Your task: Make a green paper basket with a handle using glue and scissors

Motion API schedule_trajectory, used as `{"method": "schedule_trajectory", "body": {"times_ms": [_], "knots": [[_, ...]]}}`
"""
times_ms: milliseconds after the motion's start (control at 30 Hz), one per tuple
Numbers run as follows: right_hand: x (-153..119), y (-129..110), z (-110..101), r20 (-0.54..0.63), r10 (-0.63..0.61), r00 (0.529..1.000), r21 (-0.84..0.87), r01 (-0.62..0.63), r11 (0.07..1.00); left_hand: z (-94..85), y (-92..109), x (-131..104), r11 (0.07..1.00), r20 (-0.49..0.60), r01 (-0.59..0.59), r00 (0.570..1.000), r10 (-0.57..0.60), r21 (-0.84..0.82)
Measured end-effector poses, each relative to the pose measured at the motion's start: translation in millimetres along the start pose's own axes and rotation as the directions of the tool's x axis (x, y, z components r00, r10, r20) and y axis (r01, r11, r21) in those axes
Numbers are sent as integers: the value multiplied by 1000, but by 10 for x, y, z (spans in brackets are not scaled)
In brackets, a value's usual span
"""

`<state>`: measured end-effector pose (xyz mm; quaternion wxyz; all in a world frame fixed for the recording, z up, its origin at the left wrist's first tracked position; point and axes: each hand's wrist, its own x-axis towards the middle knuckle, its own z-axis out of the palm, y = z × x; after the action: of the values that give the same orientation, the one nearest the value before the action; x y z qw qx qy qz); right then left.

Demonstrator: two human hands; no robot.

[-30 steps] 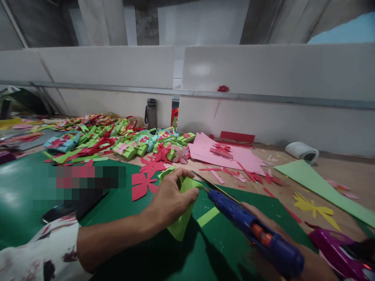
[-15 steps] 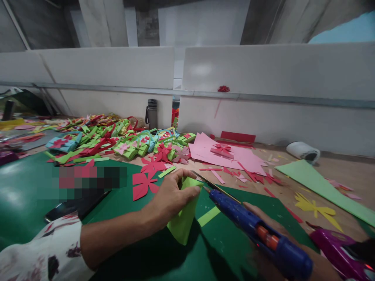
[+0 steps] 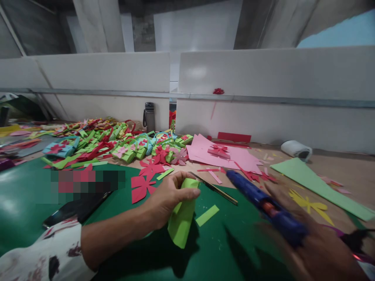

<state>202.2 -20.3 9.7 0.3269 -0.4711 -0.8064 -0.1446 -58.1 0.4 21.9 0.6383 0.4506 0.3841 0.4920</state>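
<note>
A folded light green paper piece (image 3: 183, 222) is pinched between the thumb and fingers of my left hand (image 3: 168, 199), upright over the green mat (image 3: 211, 242). At the lower right my right hand (image 3: 310, 242), blurred, is wrapped round a blue glue gun (image 3: 263, 205), whose tip points up and left, apart from the paper. Between the hands lie a small green paper strip (image 3: 207, 215) and a thin gold and black stick-like tool (image 3: 218, 189). Red paper flowers (image 3: 142, 188) lie just beyond my left hand.
A heap of small paper bags (image 3: 125, 152) and a dark bottle (image 3: 149, 117) stand behind. Pink sheets (image 3: 199, 152), a white roll (image 3: 296, 150), a green sheet (image 3: 319, 187) and a yellow cutout (image 3: 307, 203) lie beyond the mat. A dark phone (image 3: 76, 207) is left.
The glue gun in my right hand has moved right and away from the green paper, uncovering the gold and black tool. My left hand still holds the paper in nearly the same place.
</note>
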Motion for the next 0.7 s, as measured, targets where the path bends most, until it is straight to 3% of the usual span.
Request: {"method": "schedule_trajectory", "body": {"times_ms": [67,167,267,400,500,567,633,700], "knots": [[13,103,-11,28,-100,995,-231,103,967,-3,0,-8,1000,20,-5,1000,5,0],[-35,251,54,128,-126,984,-541,176,823,-5,-24,-22,999,77,1,997,1,-36],[-98,368,141,168,-128,977,-627,207,751,0,-59,-32,995,124,-2,992,14,-100],[-86,392,137,191,-117,975,-607,210,766,8,-88,-41,994,127,-37,991,50,-107],[-8,240,39,203,-138,969,-487,222,845,17,-91,-64,995,165,-55,984,67,-78],[69,42,-48,119,-158,980,-230,182,956,25,-91,-90,996,208,-62,975,75,-69],[173,-206,-128,173,-50,984,122,29,992,30,-93,-115,995,244,-81,965,93,-57],[295,-445,-175,336,63,940,407,-205,890,31,-93,-131,993,272,-108,956,114,-36]]}}
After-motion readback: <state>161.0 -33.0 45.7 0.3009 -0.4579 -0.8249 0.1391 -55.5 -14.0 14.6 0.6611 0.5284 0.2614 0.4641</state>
